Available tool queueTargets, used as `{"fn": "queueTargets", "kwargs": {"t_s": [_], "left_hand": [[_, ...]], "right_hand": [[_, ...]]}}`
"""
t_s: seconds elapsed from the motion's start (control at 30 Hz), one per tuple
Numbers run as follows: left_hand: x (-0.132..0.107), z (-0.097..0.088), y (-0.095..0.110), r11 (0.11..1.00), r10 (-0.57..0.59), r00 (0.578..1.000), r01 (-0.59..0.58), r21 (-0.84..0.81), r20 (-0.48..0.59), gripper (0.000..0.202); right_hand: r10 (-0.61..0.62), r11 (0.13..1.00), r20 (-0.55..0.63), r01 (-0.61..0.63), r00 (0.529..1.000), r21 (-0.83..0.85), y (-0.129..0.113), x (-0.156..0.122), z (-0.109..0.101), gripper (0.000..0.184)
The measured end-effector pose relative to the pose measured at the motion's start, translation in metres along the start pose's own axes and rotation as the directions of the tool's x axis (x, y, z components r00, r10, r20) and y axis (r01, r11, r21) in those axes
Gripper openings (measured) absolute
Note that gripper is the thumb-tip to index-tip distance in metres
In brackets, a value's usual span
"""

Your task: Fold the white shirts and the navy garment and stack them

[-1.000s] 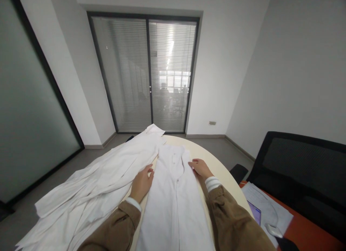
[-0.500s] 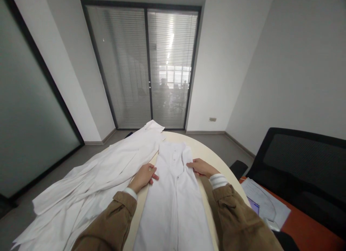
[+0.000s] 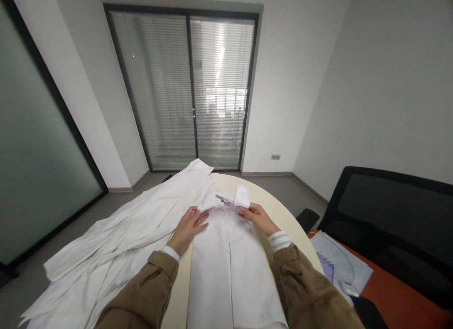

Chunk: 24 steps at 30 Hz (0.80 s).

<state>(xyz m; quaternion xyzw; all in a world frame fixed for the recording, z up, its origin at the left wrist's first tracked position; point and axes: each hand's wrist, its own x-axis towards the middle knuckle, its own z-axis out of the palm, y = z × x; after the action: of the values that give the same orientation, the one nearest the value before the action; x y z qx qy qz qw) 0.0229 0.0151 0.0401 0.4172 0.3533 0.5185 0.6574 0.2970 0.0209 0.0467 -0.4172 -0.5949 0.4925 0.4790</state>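
A white buttoned garment [image 3: 226, 267] lies lengthwise on the round cream table [image 3: 279, 220] in front of me, its top end folded over toward me. My right hand [image 3: 256, 218] grips the bunched white cloth [image 3: 241, 197] at that upper end, lifting it a little. My left hand [image 3: 189, 230] rests on the fold with fingers spread. A heap of other white garments [image 3: 106, 234] lies to the left, close to my left hand and hanging over the table's edge.
To the right of the round table stand a black mesh office chair [image 3: 389, 211] and an orange desk [image 3: 399, 303] holding papers [image 3: 338, 263] and a computer mouse [image 3: 348, 288]. A glass door with blinds [image 3: 182, 90] fills the back wall.
The garment's top end, flat before, is now folded over and bunched in my right hand. My left hand has moved onto the fold. The view has tilted slightly upward.
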Motion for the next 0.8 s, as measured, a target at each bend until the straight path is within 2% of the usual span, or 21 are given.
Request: {"fn": "queueTargets", "kwargs": {"t_s": [0.1, 0.2, 0.3, 0.37, 0.4, 0.5, 0.57, 0.63, 0.7, 0.8], "left_hand": [[-0.013, -0.003, -0.001, 0.991, -0.081, 0.996, 0.083, -0.105, 0.027, 0.027], [-0.02, -0.01, -0.006, 0.974, -0.167, 0.984, 0.155, -0.166, -0.057, 0.014], [-0.025, -0.016, -0.012, 0.973, -0.219, 0.954, 0.199, -0.116, -0.204, 0.018], [-0.027, -0.018, -0.015, 0.977, -0.215, 0.953, 0.211, -0.044, -0.215, 0.016], [-0.027, -0.018, -0.016, 0.978, -0.205, 0.959, 0.207, -0.01, -0.196, 0.013], [-0.021, -0.019, -0.02, 0.99, -0.113, 0.986, 0.123, 0.074, -0.12, 0.026], [-0.014, -0.019, -0.023, 0.99, -0.026, 0.993, 0.041, 0.136, -0.112, 0.037], [-0.007, -0.021, -0.026, 0.963, 0.078, 0.989, -0.043, 0.266, -0.124, 0.043], [-0.003, -0.024, -0.029, 0.885, 0.184, 0.977, -0.115, 0.452, -0.111, 0.045], [-0.006, -0.028, -0.034, 0.734, 0.294, 0.951, -0.164, 0.659, -0.09, 0.041]], "right_hand": [[0.03, 0.992, 0.096, -0.018, 0.995, -0.124, 0.002, -0.014, -0.007, 0.046], [0.108, 0.978, 0.201, -0.068, 0.974, -0.196, 0.004, -0.031, -0.018, 0.037], [0.235, 0.957, 0.345, -0.155, 0.909, -0.244, 0.002, -0.047, -0.023, 0.033], [0.271, 0.942, 0.398, -0.157, 0.876, -0.295, 0.0, -0.054, -0.021, 0.032], [0.263, 0.936, 0.402, -0.132, 0.877, -0.326, -0.001, -0.056, -0.018, 0.032], [0.163, 0.91, 0.365, 0.003, 0.917, -0.415, -0.002, -0.056, -0.009, 0.032], [0.061, 0.876, 0.311, 0.098, 0.948, -0.472, 0.0, -0.052, -0.004, 0.03], [-0.043, 0.812, 0.254, 0.182, 0.966, -0.554, 0.003, -0.048, -0.002, 0.027], [-0.099, 0.731, 0.184, 0.197, 0.978, -0.654, 0.007, -0.045, -0.002, 0.027], [-0.105, 0.677, 0.031, 0.094, 0.994, -0.73, 0.013, -0.043, -0.002, 0.036]]}}
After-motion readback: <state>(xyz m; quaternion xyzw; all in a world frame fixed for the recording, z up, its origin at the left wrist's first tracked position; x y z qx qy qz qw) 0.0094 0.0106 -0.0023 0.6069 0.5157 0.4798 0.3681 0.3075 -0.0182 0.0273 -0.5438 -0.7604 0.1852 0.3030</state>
